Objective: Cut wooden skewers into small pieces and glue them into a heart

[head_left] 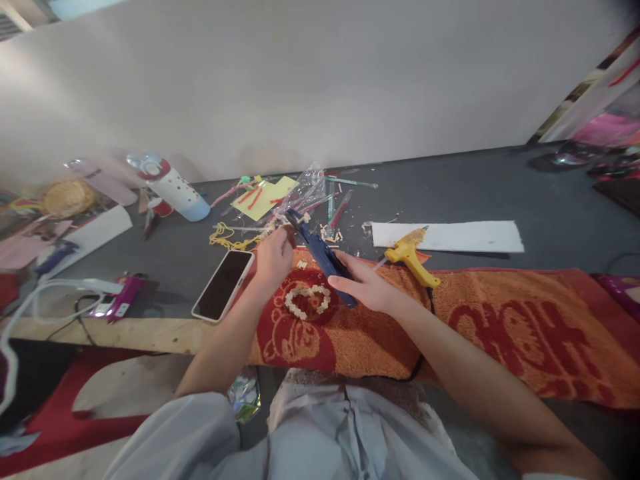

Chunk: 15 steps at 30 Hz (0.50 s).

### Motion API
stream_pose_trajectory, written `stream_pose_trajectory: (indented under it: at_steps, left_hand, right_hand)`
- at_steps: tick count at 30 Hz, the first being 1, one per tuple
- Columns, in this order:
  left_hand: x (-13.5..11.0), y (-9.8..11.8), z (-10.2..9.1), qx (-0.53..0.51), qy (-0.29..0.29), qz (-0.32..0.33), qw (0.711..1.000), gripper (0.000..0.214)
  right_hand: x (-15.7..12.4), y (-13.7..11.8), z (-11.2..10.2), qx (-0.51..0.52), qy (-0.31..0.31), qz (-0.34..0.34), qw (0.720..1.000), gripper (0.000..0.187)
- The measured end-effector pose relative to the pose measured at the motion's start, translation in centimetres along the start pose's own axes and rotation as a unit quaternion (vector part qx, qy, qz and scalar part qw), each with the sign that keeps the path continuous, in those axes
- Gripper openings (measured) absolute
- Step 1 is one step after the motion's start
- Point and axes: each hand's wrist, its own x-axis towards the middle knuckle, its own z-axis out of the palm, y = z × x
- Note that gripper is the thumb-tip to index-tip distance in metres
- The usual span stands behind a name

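While the R hand [367, 283] has its grip closed round the near end of a dark-blue tool [325, 257] (exact type unclear), the L hand [274, 257] is up by the tool's far end w/ fingers bent; can't tell if that grip is shut on sth small or just touching. Tool slants away & to the left, betw. both hands, over the back edge of an orange-red towel [383, 330] laid along the front of the dark desk [480, 193]. On the towel, betw. the forearms & just by the tool's near end, sits a heart-shaped outline [295, 308] made of small pale pcs. More pale bits [330, 233] are scattered on the desk behind the towel, nr the tool. To the R, a yellow glue gun [407, 253] lies w/ nozzle end overlapping a long white strip [470, 237] & handle reaching the towel. To the L, a phone [223, 287], screen dark, is beside the L forearm, w/ tangled yellow string [225, 238] just behind it. Farther back: yellow paper [273, 195] w/ red pcs on top, clear plastic wrap [314, 181] next to it, & a white-and-blue bottle [175, 193] nr the wall. Far L: a woven basket [67, 199], plus a purple device [123, 298] nr the desk's front edge.
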Motion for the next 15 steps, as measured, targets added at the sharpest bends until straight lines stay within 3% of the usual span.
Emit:
stream_pose_trajectory:
  at_steps: [8,15]
  left_hand:
    - [0.09,0.36,-0.18,0.031,-0.009,-0.01,0.999,0.017]
    - [0.11,0.49,-0.18,0.029,0.001,0.013,1.0,0.018]
  right_hand:
    - [0.11,0.15,-0.35,-0.035,0.002,-0.015,0.999,0.034]
    - [0.16,0.47,-0.42,-0.013,0.0,0.02,1.0,0.043]
